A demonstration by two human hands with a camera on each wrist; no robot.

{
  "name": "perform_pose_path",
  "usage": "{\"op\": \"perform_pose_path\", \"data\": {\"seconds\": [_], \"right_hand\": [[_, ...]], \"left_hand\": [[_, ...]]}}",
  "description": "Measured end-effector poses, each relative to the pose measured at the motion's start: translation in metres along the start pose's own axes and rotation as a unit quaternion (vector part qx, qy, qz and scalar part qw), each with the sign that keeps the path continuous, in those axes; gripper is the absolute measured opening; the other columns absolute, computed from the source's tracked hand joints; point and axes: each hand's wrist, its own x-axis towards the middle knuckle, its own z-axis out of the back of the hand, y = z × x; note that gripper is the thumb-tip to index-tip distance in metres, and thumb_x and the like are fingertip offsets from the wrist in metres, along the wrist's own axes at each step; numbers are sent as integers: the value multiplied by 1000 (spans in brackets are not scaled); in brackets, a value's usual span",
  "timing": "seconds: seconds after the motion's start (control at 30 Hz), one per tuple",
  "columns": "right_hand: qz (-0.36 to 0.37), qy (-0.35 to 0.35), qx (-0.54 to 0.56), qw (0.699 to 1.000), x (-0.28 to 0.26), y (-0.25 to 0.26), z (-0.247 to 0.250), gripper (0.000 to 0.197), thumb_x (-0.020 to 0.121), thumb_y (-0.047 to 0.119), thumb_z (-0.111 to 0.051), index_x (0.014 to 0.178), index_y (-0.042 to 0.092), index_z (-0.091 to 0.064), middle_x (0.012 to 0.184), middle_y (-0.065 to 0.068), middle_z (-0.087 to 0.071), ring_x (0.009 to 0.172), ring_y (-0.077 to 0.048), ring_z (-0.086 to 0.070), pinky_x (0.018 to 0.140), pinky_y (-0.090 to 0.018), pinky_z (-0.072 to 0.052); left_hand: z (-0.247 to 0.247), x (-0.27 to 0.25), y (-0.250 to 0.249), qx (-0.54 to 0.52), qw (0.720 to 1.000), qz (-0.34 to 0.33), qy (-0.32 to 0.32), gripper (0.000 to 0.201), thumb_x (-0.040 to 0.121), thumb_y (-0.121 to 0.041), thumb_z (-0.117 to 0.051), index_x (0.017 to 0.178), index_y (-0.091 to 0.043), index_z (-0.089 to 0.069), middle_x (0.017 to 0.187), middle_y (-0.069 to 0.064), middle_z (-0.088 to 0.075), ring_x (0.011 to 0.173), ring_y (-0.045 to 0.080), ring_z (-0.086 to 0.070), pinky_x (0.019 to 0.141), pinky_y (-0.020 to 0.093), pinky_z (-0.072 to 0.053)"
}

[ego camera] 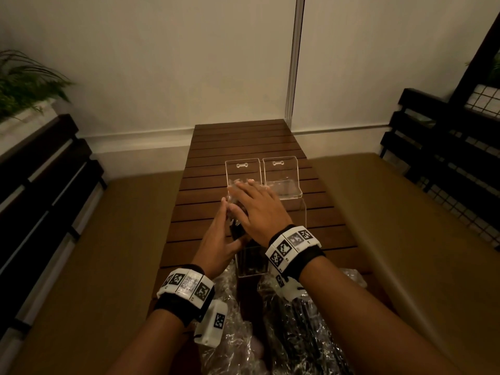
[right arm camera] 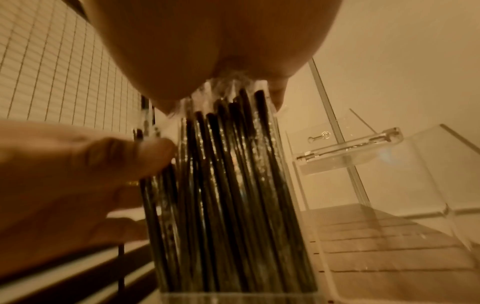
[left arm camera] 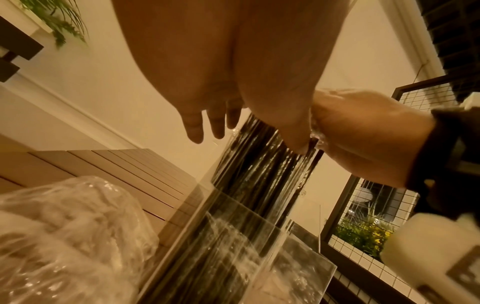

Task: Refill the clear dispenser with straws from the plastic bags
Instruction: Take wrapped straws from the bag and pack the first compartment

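Observation:
The clear acrylic dispenser (ego camera: 251, 262) stands on the wooden slat table (ego camera: 243, 142), both its lids (ego camera: 242, 169) tipped up at the back. A bundle of black straws (ego camera: 237, 230) in clear wrappers stands upright in its left compartment and sticks out above the rim. My right hand (ego camera: 257, 207) lies flat on the straw tops, the palm (right arm camera: 221, 41) pressing on the ends of the straws (right arm camera: 221, 174). With straight fingers my left hand (ego camera: 216, 232) rests against the left side of the bundle; its thumb (left arm camera: 293, 131) touches the straws (left arm camera: 259, 164).
Two crinkled plastic bags (ego camera: 224, 334) (ego camera: 300, 320) with black straws lie at the table's near end, under my forearms. The right compartment (ego camera: 296, 209) holds nothing visible. Cushioned benches flank the table, with dark slatted rails and a wire grid (ego camera: 460, 185) beyond; a wall stands behind.

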Motion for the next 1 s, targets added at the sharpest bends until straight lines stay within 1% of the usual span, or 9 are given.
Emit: {"op": "perform_pose_path", "data": {"seconds": [0.13, 0.23, 0.33, 0.43, 0.57, 0.7, 0.8, 0.93, 1.0], "right_hand": [[-75, -101, 134, 983, -17, -9, 22, 42, 103, 43, -34, 143, 31, -42, 151, 8, -41, 145, -11, -26, 118, -39, -14], [-137, -176, 189, 956, -35, -22, 32, 36, 105, 32, -38, 136, 22, -52, 142, 3, -52, 131, -4, -40, 112, -31, -30], [-133, -132, 197, 962, -38, -26, 34, 38, 104, 31, -38, 140, 20, -48, 146, 2, -47, 131, -4, -38, 112, -29, -32], [-97, -77, 162, 979, -27, -20, 34, 45, 105, 35, -35, 147, 22, -38, 157, 3, -32, 143, -10, -27, 114, -27, -20], [-33, -36, 80, 996, 0, -5, 33, 52, 104, 42, -27, 152, 21, -27, 161, 0, -22, 148, -14, -19, 119, -38, -14], [-3, 58, -9, 998, 15, -3, 18, 55, 103, 44, -22, 152, 20, -26, 160, -1, -27, 149, -17, -17, 122, -45, -11], [-4, 54, -11, 998, 11, -4, 9, 53, 103, 44, -20, 150, 21, -31, 156, -1, -35, 148, -19, -23, 122, -46, -15], [-4, 50, -23, 998, 5, -2, 6, 52, 104, 43, -20, 148, 19, -32, 156, -1, -35, 148, -20, -23, 121, -44, -14], [-4, 57, -32, 998, 4, -2, 6, 52, 104, 43, -19, 148, 19, -32, 156, -1, -35, 148, -19, -22, 121, -44, -13]], "left_hand": [[3, -18, 6, 24, 998, 22, -47, 96, 79, -60, -62, 152, -41, -3, 160, -7, -23, 144, 11, -30, 116, 47, -32], [6, -27, 9, 24, 996, 29, -76, 89, 85, -47, -64, 152, -43, -5, 158, -4, -26, 139, 14, -38, 111, 49, -39], [7, -23, 2, 31, 994, 11, -103, 84, 88, -30, -67, 150, -44, -13, 152, -8, -31, 126, 10, -47, 104, 41, -47], [10, -10, -8, 68, 991, -27, -115, 75, 91, -26, -64, 149, -43, -19, 150, -8, -35, 125, 9, -48, 102, 36, -47], [8, -3, -16, 94, 989, -47, -100, 57, 95, -19, -58, 144, -36, -35, 148, -8, -42, 130, 5, -43, 107, 40, -45], [6, -4, -15, 81, 992, -27, -96, 55, 95, -15, -57, 144, -33, -39, 140, -6, -53, 123, 5, -51, 102, 32, -48], [9, -6, -13, 77, 992, -20, -98, 58, 94, -13, -59, 144, -33, -37, 138, -6, -54, 122, 4, -51, 99, 24, -44], [11, -7, -16, 79, 990, -20, -117, 59, 91, -14, -63, 142, -31, -38, 134, -12, -52, 122, 4, -49, 105, 35, -45], [11, -7, -19, 73, 990, -29, -115, 60, 91, -14, -64, 142, -33, -37, 134, -15, -50, 123, 3, -48, 104, 33, -46]]}}
